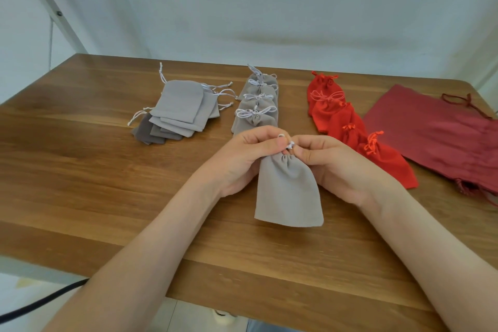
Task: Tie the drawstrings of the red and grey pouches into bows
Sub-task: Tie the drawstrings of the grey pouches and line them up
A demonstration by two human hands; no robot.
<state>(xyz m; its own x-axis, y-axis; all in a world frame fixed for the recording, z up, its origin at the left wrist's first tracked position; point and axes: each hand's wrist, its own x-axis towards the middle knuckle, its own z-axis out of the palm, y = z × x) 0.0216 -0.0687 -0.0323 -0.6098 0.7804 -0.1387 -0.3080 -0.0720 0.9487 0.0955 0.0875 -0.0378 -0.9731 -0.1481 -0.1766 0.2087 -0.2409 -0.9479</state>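
The left hand [242, 155] and right hand [327, 163] both pinch the white cord [289, 145] at the gathered neck of a grey pouch [288, 191]. The pouch hangs between them above the table [107, 183].

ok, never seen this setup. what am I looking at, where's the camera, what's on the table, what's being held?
There is no robot here: a person works with two bare hands. The single picture comes from a wide-angle camera worn on the person's head, looking forward and down, so both forearms enter from the bottom edge. The left hand and the right hand both pinch the white drawstring at the gathered neck of a soft grey fabric pouch, apparently mid-tying. Behind them on the brown wooden table lie, from left to right: a loose pile of flat grey pouches with untied strings, a row of grey pouches with bows, a row of bright red pouches tied at the neck, and a large flat dark red drawstring bag.
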